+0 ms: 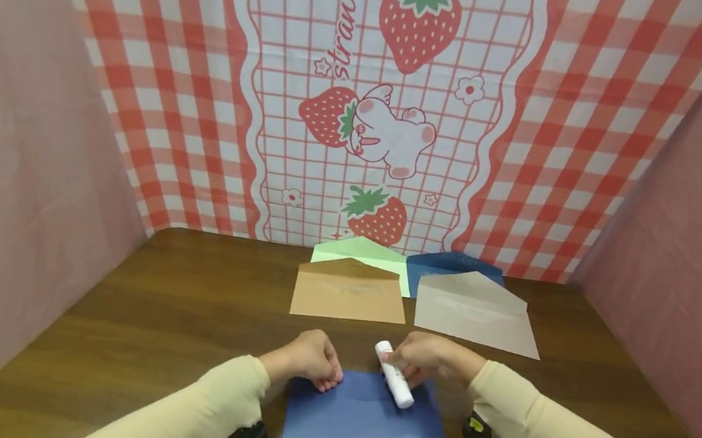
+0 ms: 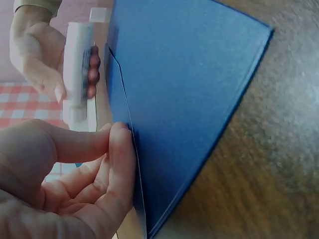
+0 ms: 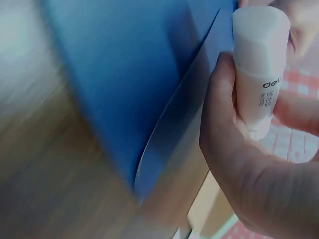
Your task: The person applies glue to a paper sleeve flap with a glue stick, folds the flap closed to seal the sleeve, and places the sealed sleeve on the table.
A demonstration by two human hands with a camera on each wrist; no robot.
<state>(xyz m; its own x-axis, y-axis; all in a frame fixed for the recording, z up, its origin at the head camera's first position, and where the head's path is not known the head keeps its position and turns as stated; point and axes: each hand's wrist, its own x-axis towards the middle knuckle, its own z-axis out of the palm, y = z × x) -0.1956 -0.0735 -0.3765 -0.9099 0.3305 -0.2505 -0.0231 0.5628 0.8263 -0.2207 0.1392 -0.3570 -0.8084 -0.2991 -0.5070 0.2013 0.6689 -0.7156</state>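
A blue envelope (image 1: 363, 418) lies on the table in front of me, with its flap (image 2: 119, 84) a little raised in the left wrist view. At its far left part my left hand (image 1: 314, 358) pinches the flap's edge between thumb and fingertips. My right hand (image 1: 423, 358) grips a white glue stick (image 1: 396, 377) above the envelope's far right part. Dark lettering shows on the stick's side (image 3: 259, 74) in the right wrist view. From the head, the stick looks tilted, its near end over the envelope. Whether its cap is on, I cannot tell.
Behind the hands, on the brown table (image 1: 190, 302), lie a tan envelope (image 1: 349, 300), a grey envelope (image 1: 474, 319), a light green envelope (image 1: 361, 249) and a dark blue envelope (image 1: 456, 264), flaps unfolded. A strawberry-patterned cloth (image 1: 397, 132) hangs behind.
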